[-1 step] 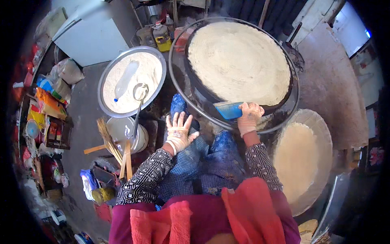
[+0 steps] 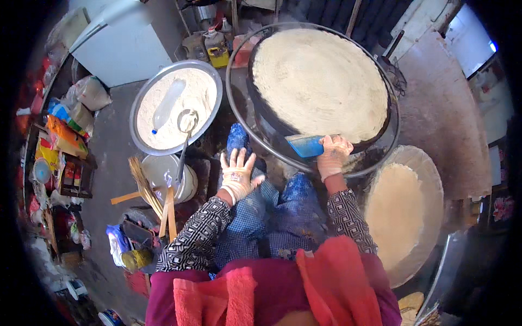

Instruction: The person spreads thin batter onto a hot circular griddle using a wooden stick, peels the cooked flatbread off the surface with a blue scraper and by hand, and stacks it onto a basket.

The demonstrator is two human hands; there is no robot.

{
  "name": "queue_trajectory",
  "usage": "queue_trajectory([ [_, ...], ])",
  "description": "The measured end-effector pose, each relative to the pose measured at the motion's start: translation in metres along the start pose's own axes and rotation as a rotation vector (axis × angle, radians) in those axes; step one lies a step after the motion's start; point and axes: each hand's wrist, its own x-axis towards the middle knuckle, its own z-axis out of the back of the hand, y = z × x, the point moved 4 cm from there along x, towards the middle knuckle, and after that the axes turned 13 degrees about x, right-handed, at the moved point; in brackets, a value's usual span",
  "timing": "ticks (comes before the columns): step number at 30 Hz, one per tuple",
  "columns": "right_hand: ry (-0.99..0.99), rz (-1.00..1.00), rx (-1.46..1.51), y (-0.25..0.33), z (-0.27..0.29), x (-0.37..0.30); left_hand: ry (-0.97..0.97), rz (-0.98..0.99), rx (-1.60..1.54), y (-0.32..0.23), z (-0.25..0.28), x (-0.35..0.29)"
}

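Observation:
My right hand [image 2: 334, 157], gloved, is closed around a blue scraper [image 2: 305, 146] at the near edge of a large round griddle [image 2: 263, 103]. A broad pale layer of batter [image 2: 321, 81] covers most of the griddle's dark surface. My left hand [image 2: 238, 175], also gloved, rests on my left knee with its fingers spread and nothing in it. Ahead of that hand stands a wide metal basin [image 2: 142, 136] of pale batter or flour. A ladle [image 2: 184, 146] and a clear plastic bottle with a blue cap [image 2: 169, 103] lie in the basin.
A metal ring [image 2: 230, 76] surrounds the griddle. At right, a round tray [image 2: 432, 217] bears a pale flat sheet, beside a brown board [image 2: 440, 119]. A white bucket [image 2: 187, 182], a straw brush [image 2: 142, 182] and wooden sticks [image 2: 172, 212] stand at left. Packages [image 2: 68, 136] crowd the far left.

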Motion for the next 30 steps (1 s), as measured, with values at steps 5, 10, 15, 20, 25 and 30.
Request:
queue_trajectory([
  [5, 0.034, -0.051, -0.046, -0.008, -0.004, 0.005, 0.06, 0.096, 0.008, 0.01, -0.004, 0.009],
  [10, 0.06, -0.047, -0.076, 0.003, -0.007, 0.014, 0.086, 0.143, -0.058, 0.016, -0.002, 0.005],
  [15, 0.09, -0.087, -0.075, 0.015, -0.012, 0.025, 0.085, 0.097, -0.054, 0.006, -0.003, 0.009],
  [20, 0.143, -0.135, -0.107, 0.008, -0.014, 0.031, 0.109, 0.088, -0.045, 0.007, -0.004, 0.015],
  [25, 0.06, -0.022, -0.023, -0.014, -0.017, 0.031, 0.101, 0.082, -0.03, 0.005, -0.005, 0.022],
  [30, 0.041, 0.18, 0.195, -0.012, -0.024, 0.02, 0.104, 0.063, -0.029, -0.002, -0.007, 0.022],
])
